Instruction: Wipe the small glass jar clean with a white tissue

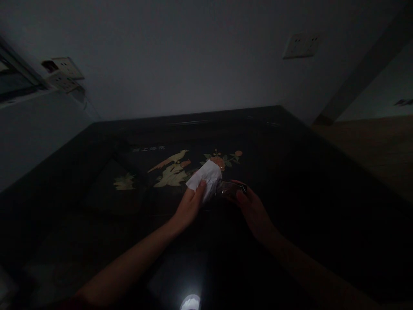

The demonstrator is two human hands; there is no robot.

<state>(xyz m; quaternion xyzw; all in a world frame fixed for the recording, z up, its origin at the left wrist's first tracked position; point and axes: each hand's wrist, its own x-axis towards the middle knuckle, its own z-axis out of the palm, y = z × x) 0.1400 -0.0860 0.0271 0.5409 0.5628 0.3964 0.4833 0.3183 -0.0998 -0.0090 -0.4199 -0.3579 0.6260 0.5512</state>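
In the dim head view, my left hand [191,201] is closed on a crumpled white tissue [209,172], with the thumb pressed on top. My right hand [253,209] grips a small dark, glossy, partly see-through thing with a thin shiny rim [229,189]; its kind is hard to make out in this light. The tissue touches or nearly touches the left end of that glossy thing. Both hands are over a black glossy tabletop [258,146], which bears a bird picture [172,165] and orange flowers [238,153].
Behind the tabletop rises a pale wall [187,64] with a socket plate [301,45] at the right and more sockets [67,67] at the left. A bright light reflection [190,302] shows at the near edge. Wooden floor [371,142] lies to the right.
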